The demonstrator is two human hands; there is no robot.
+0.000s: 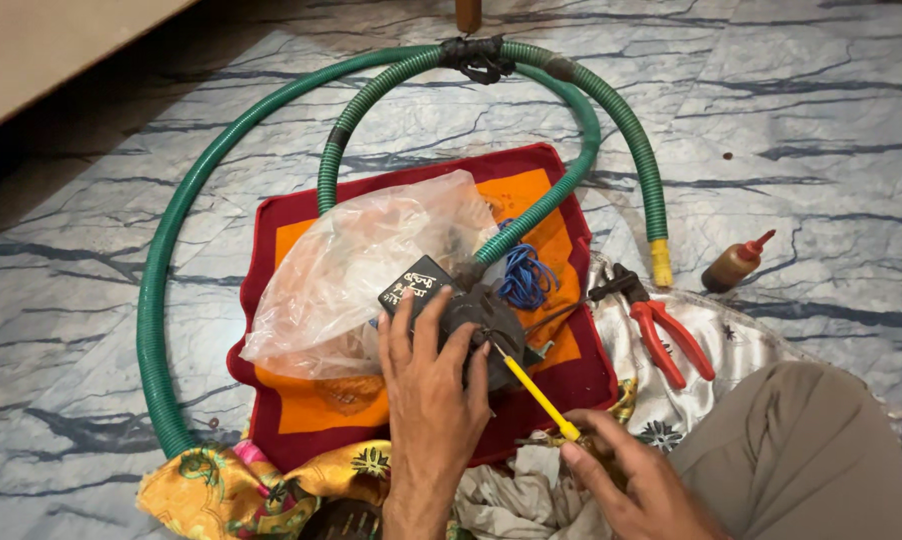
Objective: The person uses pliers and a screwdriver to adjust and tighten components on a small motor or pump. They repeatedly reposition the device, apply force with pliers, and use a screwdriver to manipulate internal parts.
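I am pressing my left hand [431, 395] down over a dark rounded motor-like unit [486, 325], fingers spread and curled over its top and side, so the hand is partly closed around it rather than clamped. The unit is sitting on a red and orange cushion [561, 375] on the marbled floor [821, 130], touching a clear plastic bag [361, 265] on its left side.

My right hand [631, 480] is gripping a yellow-shafted screwdriver [536, 392] at the handle end, fingers closed around it; the tip is meeting the unit just beside my left fingertips [476, 335].

Risks I am noting:

1. The tip is working very near my left fingers. A slip off the fastener would likely drive it into them.
2. The cushion is soft. I judge that the unit could rock or sink under pressure, throwing the tip off line.
3. A green ribbed hose [161, 300] is looping around the work and 1 end is running in beside the unit; a tug on it could shift the unit.
4. Blue wire [526, 275] is lying bunched just behind the unit and could snag.
5. Red-handled pliers [661, 325] and a small brown bottle [733, 265] are lying near my right knee; a leg movement could knock the bottle over.
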